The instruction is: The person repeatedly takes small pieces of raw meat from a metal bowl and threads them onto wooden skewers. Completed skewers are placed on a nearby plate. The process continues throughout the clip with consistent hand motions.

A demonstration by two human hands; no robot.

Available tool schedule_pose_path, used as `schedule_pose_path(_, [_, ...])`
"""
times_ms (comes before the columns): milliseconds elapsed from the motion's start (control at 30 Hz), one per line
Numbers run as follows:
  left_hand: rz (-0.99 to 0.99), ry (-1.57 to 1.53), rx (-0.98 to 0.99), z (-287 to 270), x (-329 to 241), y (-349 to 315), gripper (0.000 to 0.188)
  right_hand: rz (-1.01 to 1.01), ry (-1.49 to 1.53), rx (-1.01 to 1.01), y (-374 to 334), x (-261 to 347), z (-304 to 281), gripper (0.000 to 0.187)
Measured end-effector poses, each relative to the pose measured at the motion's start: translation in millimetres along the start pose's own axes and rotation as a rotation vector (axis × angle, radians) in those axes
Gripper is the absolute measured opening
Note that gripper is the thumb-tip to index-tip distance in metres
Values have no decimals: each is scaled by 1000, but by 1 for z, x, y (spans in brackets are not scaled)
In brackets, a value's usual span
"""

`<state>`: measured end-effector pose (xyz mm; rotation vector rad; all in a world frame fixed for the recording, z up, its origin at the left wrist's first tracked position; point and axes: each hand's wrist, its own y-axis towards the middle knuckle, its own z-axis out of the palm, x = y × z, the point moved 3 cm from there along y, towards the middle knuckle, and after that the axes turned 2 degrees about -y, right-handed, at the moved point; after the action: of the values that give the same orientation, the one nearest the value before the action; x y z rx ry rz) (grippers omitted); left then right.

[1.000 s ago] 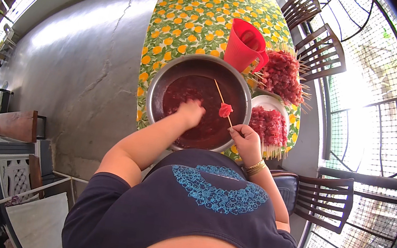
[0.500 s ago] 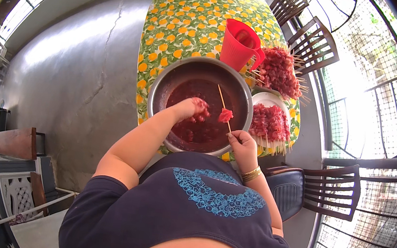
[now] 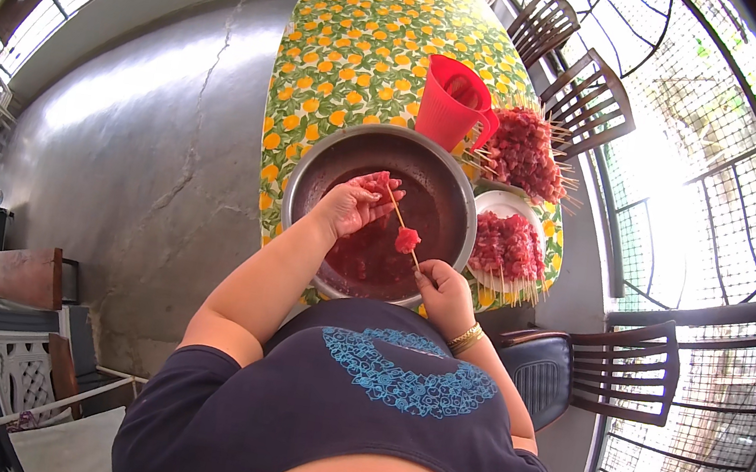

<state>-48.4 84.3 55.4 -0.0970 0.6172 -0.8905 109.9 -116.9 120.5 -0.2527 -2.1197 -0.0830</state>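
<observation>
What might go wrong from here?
The upper tip of the skewer is very close to the left hand, so it might prick. The right hand grips only the lower end, which could slip. The farther pile of skewered meat sits near the edge of the table; a bump might spill some.

The jug [image 3: 449, 116] and meat [image 3: 408, 241] are red, the tablecloth [image 3: 354, 51] yellow-and-green patterned.
</observation>
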Motion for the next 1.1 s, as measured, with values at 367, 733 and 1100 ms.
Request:
schedule_pose_path(367, [-16,61,-188,-11,-6,0,17,-32,-40,-41,-2,8,-1,13])
schedule_pose_path(733, [3,584,-256,-23,-11,-1,20,-53,-35,-29,-3,4,4,13])
schedule_pose_path(1100, [-212,912,-239,-33,-6,-8,35,-33,-21,-15,-3,6,8,12])
